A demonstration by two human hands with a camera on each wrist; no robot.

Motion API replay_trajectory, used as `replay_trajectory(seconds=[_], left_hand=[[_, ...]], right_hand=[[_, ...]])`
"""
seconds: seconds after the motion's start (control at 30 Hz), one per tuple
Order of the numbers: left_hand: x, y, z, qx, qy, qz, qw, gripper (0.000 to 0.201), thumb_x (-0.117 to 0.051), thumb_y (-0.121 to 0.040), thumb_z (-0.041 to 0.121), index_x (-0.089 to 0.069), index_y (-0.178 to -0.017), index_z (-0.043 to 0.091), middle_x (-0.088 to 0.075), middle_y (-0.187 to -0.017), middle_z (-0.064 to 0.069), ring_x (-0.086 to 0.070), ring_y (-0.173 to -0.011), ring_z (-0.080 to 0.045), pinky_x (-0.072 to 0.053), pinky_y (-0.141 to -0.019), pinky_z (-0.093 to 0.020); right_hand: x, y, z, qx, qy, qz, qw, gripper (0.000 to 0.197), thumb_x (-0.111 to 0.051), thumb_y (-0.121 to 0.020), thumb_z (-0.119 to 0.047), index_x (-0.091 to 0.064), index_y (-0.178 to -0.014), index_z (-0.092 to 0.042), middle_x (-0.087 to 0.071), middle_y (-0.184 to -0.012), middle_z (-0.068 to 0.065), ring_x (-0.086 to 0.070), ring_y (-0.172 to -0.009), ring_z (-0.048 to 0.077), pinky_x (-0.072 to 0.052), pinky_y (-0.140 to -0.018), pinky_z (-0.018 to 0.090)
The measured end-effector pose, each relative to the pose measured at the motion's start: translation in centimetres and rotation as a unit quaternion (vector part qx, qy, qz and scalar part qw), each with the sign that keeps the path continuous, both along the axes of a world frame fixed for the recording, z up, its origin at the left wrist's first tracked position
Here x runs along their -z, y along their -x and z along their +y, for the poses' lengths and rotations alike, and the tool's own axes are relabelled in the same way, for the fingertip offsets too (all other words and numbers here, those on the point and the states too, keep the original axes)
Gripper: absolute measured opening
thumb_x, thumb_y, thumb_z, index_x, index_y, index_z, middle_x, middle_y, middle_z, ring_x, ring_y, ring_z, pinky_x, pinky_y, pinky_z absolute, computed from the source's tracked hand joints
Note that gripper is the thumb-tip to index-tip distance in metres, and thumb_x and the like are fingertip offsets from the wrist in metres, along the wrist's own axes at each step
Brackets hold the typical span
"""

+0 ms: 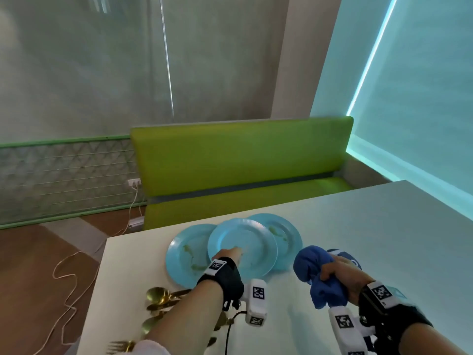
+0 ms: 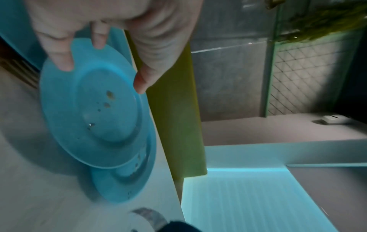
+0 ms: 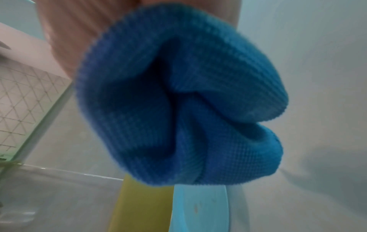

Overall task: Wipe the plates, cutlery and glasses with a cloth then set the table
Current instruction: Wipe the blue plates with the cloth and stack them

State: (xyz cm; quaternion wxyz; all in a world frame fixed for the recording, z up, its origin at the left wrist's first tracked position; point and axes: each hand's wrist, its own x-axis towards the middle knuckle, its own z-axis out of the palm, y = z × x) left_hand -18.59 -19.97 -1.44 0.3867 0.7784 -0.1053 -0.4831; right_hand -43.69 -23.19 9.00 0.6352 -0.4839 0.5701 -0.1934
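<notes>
While our left hand (image 1: 228,255) pinches the top plate's (image 1: 243,242) near rim, our right hand (image 1: 340,274), clutching the cloth (image 1: 311,262), waits just right of it.

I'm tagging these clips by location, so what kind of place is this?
Probably a cafe or casual dining room: a green padded booth bench faces a white table that carries three round light-blue plates with food smears and gold cutlery.

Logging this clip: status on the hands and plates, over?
Left hand grips the middle blue plate at its rim. Right hand holds the bunched blue cloth. Two smeared plates either side, partly under it; gold cutlery untouched.
</notes>
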Motion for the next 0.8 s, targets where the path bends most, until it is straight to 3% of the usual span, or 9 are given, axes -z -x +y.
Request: replay_trajectory(seconds=[0.1, 0.2, 0.33, 0.4, 0.47, 0.53, 0.67, 0.73, 0.8], left_hand=[[-1.3, -0.5, -0.1, 0.01, -0.052, -0.026, 0.998, 0.047, -0.063, -0.079, 0.04, -0.057, -0.114, 0.009, -0.06, -0.116, -0.012, -0.059, -0.11, -0.028, -0.047, -0.099, -0.034], [-0.4, -1.0, -0.5, 0.019, -0.085, -0.027, 0.996, 0.045, -0.058, -0.083, 0.036, -0.055, -0.117, 0.007, -0.057, -0.123, -0.012, -0.055, -0.116, -0.029, -0.044, -0.101, -0.032], [-0.3, -1.4, -0.3, 0.023, -0.08, -0.034, 0.996, 0.042, -0.049, -0.094, 0.019, -0.05, -0.133, 0.003, -0.051, -0.137, -0.015, -0.052, -0.126, -0.027, -0.042, -0.08, -0.023], [-0.2, -1.5, -0.4, 0.027, -0.069, -0.047, 0.996, 0.042, -0.045, -0.096, 0.018, -0.046, -0.136, 0.003, -0.048, -0.141, -0.012, -0.048, -0.129, -0.027, -0.044, -0.089, -0.025], [0.1, -1.5, -1.0, -0.015, -0.039, -0.027, 0.999, 0.049, -0.054, -0.084, 0.025, -0.052, -0.128, 0.005, -0.053, -0.136, -0.013, -0.051, -0.124, -0.031, -0.044, -0.102, -0.033], [0.3, -1.5, -1.5, -0.084, 0.046, -0.015, 0.995, 0.051, -0.052, -0.066, 0.033, -0.057, -0.112, 0.009, -0.061, -0.121, -0.015, -0.058, -0.112, -0.034, -0.047, -0.099, -0.046], [-2.8, 0.0, -1.4, -0.119, 0.143, -0.008, 0.982, 0.014, -0.052, -0.089, 0.026, -0.044, -0.081, 0.018, -0.06, -0.104, -0.017, -0.059, -0.098, -0.031, -0.049, -0.094, -0.049], [-5.9, -0.4, 5.1, -0.095, 0.193, 0.005, 0.977, 0.013, -0.047, -0.094, 0.022, -0.042, -0.083, 0.017, -0.056, -0.098, -0.015, -0.056, -0.089, -0.026, -0.047, -0.085, -0.042], [-6.7, 0.5, 5.3, -0.067, 0.245, 0.026, 0.967, 0.009, -0.043, -0.097, 0.024, -0.045, -0.092, 0.017, -0.057, -0.094, -0.012, -0.055, -0.086, -0.024, -0.047, -0.078, -0.038]], right_hand=[[0.6, -0.4, -3.4, -0.016, -0.011, 0.017, 1.0, 0.026, -0.037, -0.076, 0.02, -0.055, -0.081, 0.002, -0.056, -0.072, 0.015, -0.051, -0.062, 0.028, -0.044, -0.045, 0.024], [1.4, -1.1, -5.6, -0.028, -0.025, 0.024, 0.999, 0.027, -0.037, -0.077, 0.02, -0.056, -0.086, 0.002, -0.057, -0.073, 0.016, -0.052, -0.062, 0.028, -0.045, -0.045, 0.023], [2.4, -2.2, -7.1, -0.031, -0.035, 0.023, 0.999, 0.026, -0.036, -0.078, 0.019, -0.055, -0.086, 0.002, -0.056, -0.073, 0.015, -0.051, -0.062, 0.027, -0.045, -0.044, 0.025], [3.0, -2.7, -7.5, -0.028, -0.04, 0.01, 0.999, 0.028, -0.035, -0.077, 0.019, -0.054, -0.092, 0.004, -0.055, -0.076, 0.016, -0.051, -0.065, 0.027, -0.044, -0.051, 0.027], [3.1, -3.2, -7.3, -0.034, -0.038, -0.005, 0.999, 0.029, -0.033, -0.077, 0.019, -0.053, -0.09, 0.003, -0.054, -0.076, 0.015, -0.05, -0.065, 0.027, -0.045, -0.052, 0.027], [2.9, -3.7, -7.2, -0.041, -0.015, -0.002, 0.999, 0.029, -0.033, -0.077, 0.02, -0.053, -0.086, 0.001, -0.053, -0.073, 0.014, -0.049, -0.064, 0.025, -0.045, -0.049, 0.026], [2.1, -5.9, -6.7, -0.07, 0.063, 0.031, 0.995, 0.03, -0.035, -0.076, 0.019, -0.053, -0.078, -0.005, -0.049, -0.072, 0.014, -0.045, -0.06, 0.022, -0.036, -0.055, 0.027], [0.3, -8.8, 0.2, -0.079, 0.129, 0.039, 0.988, 0.033, -0.036, -0.079, 0.017, -0.056, -0.094, -0.005, -0.049, -0.073, 0.018, -0.046, -0.066, 0.024, -0.036, -0.054, 0.028], [0.5, -10.5, 0.6, -0.147, 0.227, 0.09, 0.959, 0.046, -0.043, -0.086, 0.006, -0.05, -0.125, -0.018, -0.06, -0.115, 0.012, -0.052, -0.106, 0.032, -0.043, -0.083, 0.039]])
